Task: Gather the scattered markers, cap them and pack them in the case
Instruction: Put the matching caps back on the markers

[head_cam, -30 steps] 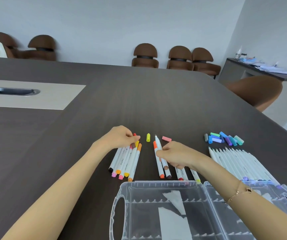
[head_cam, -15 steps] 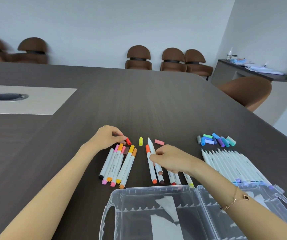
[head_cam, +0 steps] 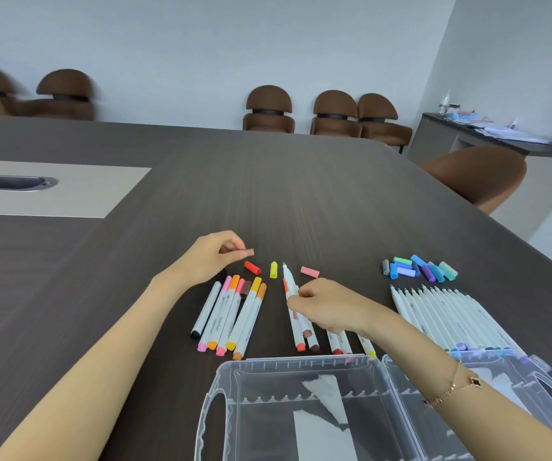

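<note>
**Both hands pinching among the warm-coloured markers**

On the dark wood-grain counter (head_cam: 301, 194), the left hand (head_cam: 208, 257) hovers above a bundle of capped white markers with pink, orange and yellow ends (head_cam: 231, 314), its fingertips pinching a small pale pink cap (head_cam: 247, 252). The right hand (head_cam: 328, 307) has its fingers curled round an uncapped white marker (head_cam: 288, 279), tip pointing toward the far edge, lifted over a few more markers lying beneath it.

Between the hands lie a loose red cap (head_cam: 252, 267) and a yellow cap (head_cam: 273, 270); a pink cap (head_cam: 310, 271) sits just beyond the right hand. Toward the right edge, a heap of blue, green, purple and grey caps (head_cam: 417, 268) lies beside a row of uncapped white markers (head_cam: 447, 317). The open clear plastic case (head_cam: 221, 410) rests at the near edge.
</note>
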### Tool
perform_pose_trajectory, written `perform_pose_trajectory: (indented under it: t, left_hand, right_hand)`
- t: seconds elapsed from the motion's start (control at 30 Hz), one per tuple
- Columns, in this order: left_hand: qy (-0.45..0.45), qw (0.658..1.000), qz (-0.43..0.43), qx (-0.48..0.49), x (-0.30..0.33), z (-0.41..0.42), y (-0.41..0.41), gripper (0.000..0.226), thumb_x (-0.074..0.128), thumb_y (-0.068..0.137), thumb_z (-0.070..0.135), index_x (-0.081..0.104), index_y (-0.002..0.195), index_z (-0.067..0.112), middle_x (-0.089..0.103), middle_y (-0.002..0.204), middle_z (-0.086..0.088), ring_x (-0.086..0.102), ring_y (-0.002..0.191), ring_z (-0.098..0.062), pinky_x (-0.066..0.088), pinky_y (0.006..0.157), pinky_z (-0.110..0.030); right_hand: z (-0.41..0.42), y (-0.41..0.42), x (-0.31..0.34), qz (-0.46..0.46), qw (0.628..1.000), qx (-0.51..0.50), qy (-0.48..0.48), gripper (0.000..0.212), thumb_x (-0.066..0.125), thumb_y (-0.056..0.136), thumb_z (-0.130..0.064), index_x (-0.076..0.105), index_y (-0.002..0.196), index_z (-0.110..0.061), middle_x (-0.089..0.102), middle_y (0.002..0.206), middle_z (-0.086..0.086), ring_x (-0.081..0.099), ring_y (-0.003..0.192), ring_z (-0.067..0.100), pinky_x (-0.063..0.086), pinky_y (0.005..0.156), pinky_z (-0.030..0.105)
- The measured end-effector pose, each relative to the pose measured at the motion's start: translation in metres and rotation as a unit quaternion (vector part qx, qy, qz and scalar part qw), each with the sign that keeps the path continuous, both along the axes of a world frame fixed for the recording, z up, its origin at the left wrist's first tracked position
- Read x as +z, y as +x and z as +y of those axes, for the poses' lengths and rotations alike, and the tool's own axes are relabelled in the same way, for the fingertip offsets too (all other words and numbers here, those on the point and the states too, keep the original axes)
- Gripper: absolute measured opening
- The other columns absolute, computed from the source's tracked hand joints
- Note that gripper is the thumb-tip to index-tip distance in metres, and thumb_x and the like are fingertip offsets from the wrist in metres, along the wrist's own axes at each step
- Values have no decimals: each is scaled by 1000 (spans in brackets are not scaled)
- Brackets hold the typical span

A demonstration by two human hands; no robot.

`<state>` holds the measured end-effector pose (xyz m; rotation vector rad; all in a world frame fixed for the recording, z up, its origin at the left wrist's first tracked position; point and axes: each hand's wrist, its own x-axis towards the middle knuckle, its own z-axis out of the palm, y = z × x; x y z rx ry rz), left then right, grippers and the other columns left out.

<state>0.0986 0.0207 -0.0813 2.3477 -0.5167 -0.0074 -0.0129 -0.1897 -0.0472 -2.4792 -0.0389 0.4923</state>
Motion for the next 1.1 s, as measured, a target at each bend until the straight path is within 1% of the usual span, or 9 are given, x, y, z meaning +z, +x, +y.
perform_pose_trajectory:
  t: [0.1, 0.13, 0.2, 0.27, 0.37, 0.6, 0.8, 0.97, 1.1]
  left_hand:
    - [18, 999, 37, -4, 12, -16, -9, 39, 52, 94, 36, 47, 132, 27, 56, 107, 9, 54, 96, -6, 42, 84, -22]
    - [24, 999, 47, -7, 15, -21, -11, 40, 49, 96, 33, 45, 136, 28, 54, 108, 10, 53, 94, -4, 41, 83, -21]
    - [3, 998, 66, 3, 20, -30, -14, 32, 46, 98, 26, 54, 129, 25, 54, 100, 12, 53, 85, -1, 43, 76, -18]
    - [-43, 993, 106, 22, 25, -33, -15, 24, 48, 97, 24, 61, 117, 25, 59, 91, 11, 56, 84, -4, 44, 69, -18]
    - [-92, 982, 161, 36, 27, -34, -18, 20, 54, 94, 31, 62, 112, 26, 64, 92, 10, 57, 89, -7, 45, 80, -27]
    - [-89, 983, 157, 25, 22, -38, -21, 22, 55, 92, 39, 65, 108, 27, 67, 89, 16, 62, 86, -2, 42, 64, -18]
    - [-104, 985, 138, 24, 22, -41, -25, 17, 55, 93, 33, 64, 106, 25, 67, 86, 15, 63, 78, 0, 40, 54, -8]
    - [-95, 985, 141, 17, 19, -40, -24, 18, 57, 92, 33, 65, 105, 24, 67, 88, 13, 64, 82, -5, 47, 66, -12]
    - [-68, 987, 142, -13, 20, -46, -29, 21, 56, 92, 37, 67, 105, 24, 66, 89, 12, 63, 82, -4, 45, 66, -12]
  right_hand:
    - [3, 0, -2, 10, 1000, -4, 2, 30, 46, 94, -29, 44, 74, -7, 26, 56, 3, 26, 41, 10, 27, 38, 15]
    - [4, 0, -3, 14, 1000, -5, 2, 30, 46, 94, -29, 45, 74, -7, 27, 56, 3, 27, 41, 10, 27, 38, 15]
    - [6, -1, -4, 21, 1000, -5, 4, 29, 46, 94, -30, 48, 76, -7, 28, 57, 3, 27, 41, 10, 26, 38, 15]
    - [7, -1, -6, 22, 1000, 0, 9, 28, 46, 94, -30, 51, 81, -6, 28, 58, 3, 27, 41, 10, 26, 38, 15]
    - [9, -1, -6, 20, 1000, 8, 15, 28, 46, 94, -31, 52, 83, -6, 28, 57, 3, 26, 40, 10, 26, 36, 14]
    - [13, -4, -3, 15, 999, 12, 31, 27, 45, 95, -30, 53, 84, -7, 29, 57, 2, 26, 40, 10, 26, 35, 13]
    - [12, -2, -4, 30, 999, 0, 39, 27, 44, 94, -31, 52, 85, -7, 28, 56, 2, 24, 40, 10, 25, 38, 15]
    - [14, -3, 0, 36, 999, 2, 41, 27, 44, 94, -31, 52, 83, -7, 28, 55, 2, 24, 40, 10, 25, 38, 15]
    - [14, 1, 0, 41, 998, -10, 40, 28, 44, 95, -32, 51, 84, -7, 28, 54, 2, 24, 40, 10, 25, 38, 15]
